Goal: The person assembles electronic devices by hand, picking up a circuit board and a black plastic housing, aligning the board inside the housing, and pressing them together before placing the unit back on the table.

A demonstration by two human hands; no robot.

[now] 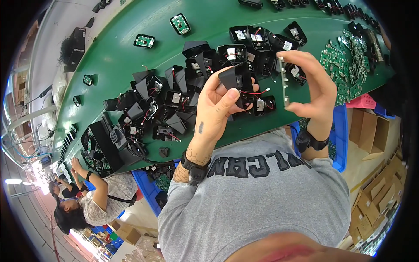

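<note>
Above the green table (244, 126), my left hand (218, 100) is closed around a black plastic housing (232, 80). A red wire with a small white plug (267, 90) sticks out of the housing to the right. My right hand (314, 87) pinches a circuit board (284, 83) by its two ends, between thumb and fingers. The board is upright and turned edge-on, so its faces are hardly visible. A gap separates the board from the housing. Behind and beside my left hand lie several more black housings (176, 98) with red wires.
A pile of green circuit boards (342, 65) lies at the right. Two housings with boards in them (180, 24) (144, 41) sit toward the far side. A black box (104, 139) stands at the left, near a co-worker (96, 201). Blue bins (341, 139) are below the table edge.
</note>
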